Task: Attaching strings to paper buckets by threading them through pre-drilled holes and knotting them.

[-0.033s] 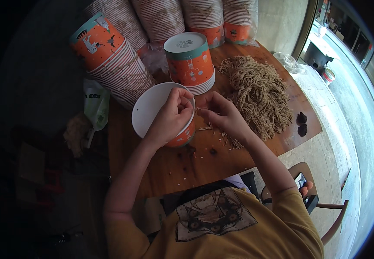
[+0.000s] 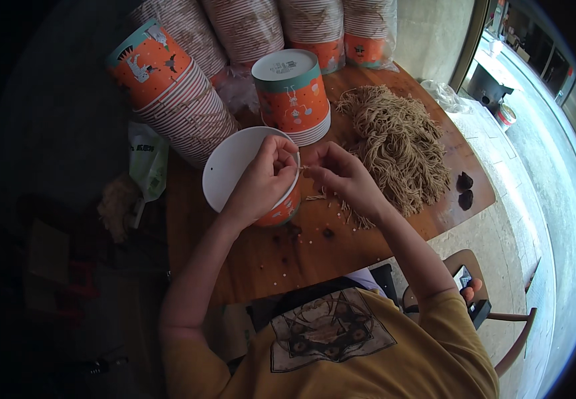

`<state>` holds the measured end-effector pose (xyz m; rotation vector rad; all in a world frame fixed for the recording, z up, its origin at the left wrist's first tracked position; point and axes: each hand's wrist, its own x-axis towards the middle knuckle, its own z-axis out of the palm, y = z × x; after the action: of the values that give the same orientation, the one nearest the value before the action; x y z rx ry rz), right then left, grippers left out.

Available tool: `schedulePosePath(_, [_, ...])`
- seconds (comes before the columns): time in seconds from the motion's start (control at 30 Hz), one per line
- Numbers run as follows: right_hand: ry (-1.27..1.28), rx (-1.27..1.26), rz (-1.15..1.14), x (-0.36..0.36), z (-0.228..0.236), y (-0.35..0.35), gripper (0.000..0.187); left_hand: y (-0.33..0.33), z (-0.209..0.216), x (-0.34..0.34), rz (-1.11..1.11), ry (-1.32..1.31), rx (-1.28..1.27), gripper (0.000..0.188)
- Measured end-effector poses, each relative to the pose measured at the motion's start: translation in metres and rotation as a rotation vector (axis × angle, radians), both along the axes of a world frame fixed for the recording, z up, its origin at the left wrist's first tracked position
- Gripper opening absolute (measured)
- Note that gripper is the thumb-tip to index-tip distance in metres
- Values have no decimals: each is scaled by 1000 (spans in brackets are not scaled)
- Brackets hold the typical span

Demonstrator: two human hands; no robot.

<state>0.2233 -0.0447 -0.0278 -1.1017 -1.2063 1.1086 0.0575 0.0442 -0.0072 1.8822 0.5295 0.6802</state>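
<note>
Mid-frame in the head view, the grip of the right hand (image 2: 346, 176) pinches thin tan cord (image 2: 305, 167) at the rim of an open, white-lined orange paper bucket (image 2: 229, 166); the left hand (image 2: 268, 178) curls there, its hold unclear. Upper centre, inverted teal-and-orange paper buckets (image 2: 294, 103) nest.

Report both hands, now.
Left hand: fingers curled at the rim of the bucket; whether they grip anything cannot be told.
Right hand: fingers closed on a thin tan cord.

The left grip (image 2: 266, 176) partly hides the bucket (image 2: 229, 169) — wrapped stacks (image 2: 244, 26) are cut off above.
</note>
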Motion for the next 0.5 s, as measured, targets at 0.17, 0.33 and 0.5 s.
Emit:
schedulePosePath(0.17, [120, -17, -5, 2, -8, 0, 13, -7, 6, -1, 1, 61, 38, 17])
schedulePosePath(0.33, [124, 24, -14, 1, -12, 2, 14, -14, 9, 0, 79, 191, 180, 14])
schedulePosePath(0.5, [120, 17, -12, -1, -8, -1, 15, -20, 12, 0, 89, 202, 143, 11])
